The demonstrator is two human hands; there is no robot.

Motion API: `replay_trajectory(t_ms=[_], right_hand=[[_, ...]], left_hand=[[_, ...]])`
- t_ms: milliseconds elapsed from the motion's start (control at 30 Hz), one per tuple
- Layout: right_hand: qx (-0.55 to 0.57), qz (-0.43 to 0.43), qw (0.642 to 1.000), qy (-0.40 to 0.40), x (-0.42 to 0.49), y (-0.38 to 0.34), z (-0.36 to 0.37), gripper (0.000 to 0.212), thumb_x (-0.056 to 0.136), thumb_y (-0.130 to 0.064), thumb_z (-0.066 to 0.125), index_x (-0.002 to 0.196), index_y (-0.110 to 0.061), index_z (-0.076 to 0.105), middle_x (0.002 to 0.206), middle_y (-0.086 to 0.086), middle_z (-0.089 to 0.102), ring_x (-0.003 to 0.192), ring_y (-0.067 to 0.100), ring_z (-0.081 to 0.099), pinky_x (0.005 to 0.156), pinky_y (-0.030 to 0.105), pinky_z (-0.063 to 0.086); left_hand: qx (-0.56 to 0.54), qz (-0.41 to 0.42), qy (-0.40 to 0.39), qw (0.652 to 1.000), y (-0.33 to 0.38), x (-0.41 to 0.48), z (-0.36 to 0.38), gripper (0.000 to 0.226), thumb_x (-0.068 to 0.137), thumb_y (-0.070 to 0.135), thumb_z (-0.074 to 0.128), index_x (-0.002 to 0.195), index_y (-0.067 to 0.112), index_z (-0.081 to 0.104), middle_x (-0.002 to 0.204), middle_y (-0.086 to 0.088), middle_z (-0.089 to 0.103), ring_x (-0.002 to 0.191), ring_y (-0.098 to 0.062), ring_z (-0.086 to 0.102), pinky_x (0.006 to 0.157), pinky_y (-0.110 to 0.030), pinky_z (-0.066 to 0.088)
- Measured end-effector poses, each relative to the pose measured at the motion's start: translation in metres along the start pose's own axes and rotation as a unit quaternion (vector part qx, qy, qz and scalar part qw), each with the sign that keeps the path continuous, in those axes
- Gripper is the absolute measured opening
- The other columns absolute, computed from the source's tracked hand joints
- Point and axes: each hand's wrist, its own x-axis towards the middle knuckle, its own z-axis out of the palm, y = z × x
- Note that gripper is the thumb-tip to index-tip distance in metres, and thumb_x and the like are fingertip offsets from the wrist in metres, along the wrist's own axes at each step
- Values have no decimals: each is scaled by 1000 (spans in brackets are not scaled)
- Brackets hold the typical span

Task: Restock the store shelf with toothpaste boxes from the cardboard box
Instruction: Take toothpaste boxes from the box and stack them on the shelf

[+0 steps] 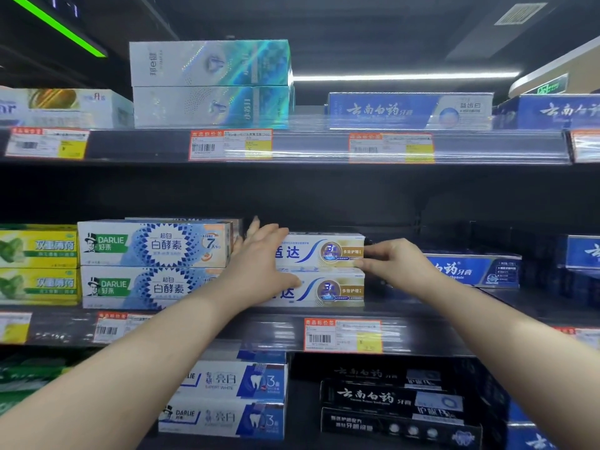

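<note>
Two white toothpaste boxes with gold ends lie stacked on the middle shelf [227,329]. My left hand [263,264] covers the left end of the stack, fingers spread over the top box [324,251] and thumb on the lower box [331,290]. My right hand [393,258] pinches the right end of the top box between thumb and fingers. The cardboard box is out of view.
Two white-and-blue Darlie boxes [156,245] sit just left of the stack, with yellow-green boxes [39,264] further left. A blue box [474,269] lies to the right, behind a gap. Upper and lower shelves hold more toothpaste boxes. Price tags [342,334] line the shelf edges.
</note>
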Motion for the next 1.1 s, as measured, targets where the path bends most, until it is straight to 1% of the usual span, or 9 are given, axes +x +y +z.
replay_trajectory(t_ms=[100,200,333,467,600,767,933,1000,1100], right_hand=[[-4,0,1000,-6,-1,-2,-2,26,83,-28,65,108,-24,69,68,-23,58,49,-11,53,46,5,34],[-3,7,1000,-10,-2,-5,-3,27,83,-30,66,108,-24,69,78,-14,63,58,-3,52,53,13,36],[-16,3,1000,-7,-2,-7,-3,29,82,-32,66,109,-23,68,86,-9,64,69,0,52,62,19,39],[-17,-1,1000,-7,-1,-7,-2,28,82,-34,66,108,-25,68,90,-7,66,62,0,49,58,17,38],[-4,8,1000,-14,1,-8,2,29,82,-35,66,109,-25,68,93,-5,68,75,6,55,70,24,43],[-6,12,1000,-20,-2,-11,1,29,83,-34,65,110,-24,66,95,-5,68,77,7,56,70,24,42],[-9,20,1000,-5,-7,-11,-1,35,81,-37,66,112,-22,66,97,-5,68,83,8,56,70,22,41],[-5,23,1000,14,-11,-12,-4,39,79,-37,69,113,-20,65,101,-3,70,87,8,57,67,19,41],[-27,20,998,62,-21,-16,-10,47,78,-35,70,119,-13,61,113,2,68,103,13,59,83,22,42]], left_hand=[[0,-3,-1,1000,1,0,-1,88,75,30,72,145,16,21,157,-1,14,145,-21,-7,119,-45,6],[4,0,-1,1000,3,-1,-1,89,75,29,71,146,16,18,157,-2,11,145,-21,-8,119,-43,4],[1,3,-5,1000,7,-3,-1,90,76,29,70,146,18,15,158,-2,9,145,-23,-8,119,-41,3],[-21,-18,9,1000,8,-2,-2,93,74,29,71,147,19,14,158,-5,6,145,-26,-8,117,-39,6],[-39,-36,3,999,7,-2,-4,95,74,29,73,147,19,13,158,-5,2,145,-25,-8,117,-38,7],[-47,-43,2,998,6,-3,-4,95,74,28,73,147,19,13,158,-5,1,145,-24,-8,117,-37,7],[-53,-21,23,998,6,-5,-2,92,75,29,72,147,20,14,158,-4,2,145,-23,-8,117,-36,6],[-82,0,43,996,7,-8,-2,87,77,28,71,146,21,18,158,-2,6,146,-19,-3,116,-33,7],[-110,33,110,987,13,-18,-5,74,78,24,70,141,21,32,152,1,24,140,-13,21,108,-17,14]])
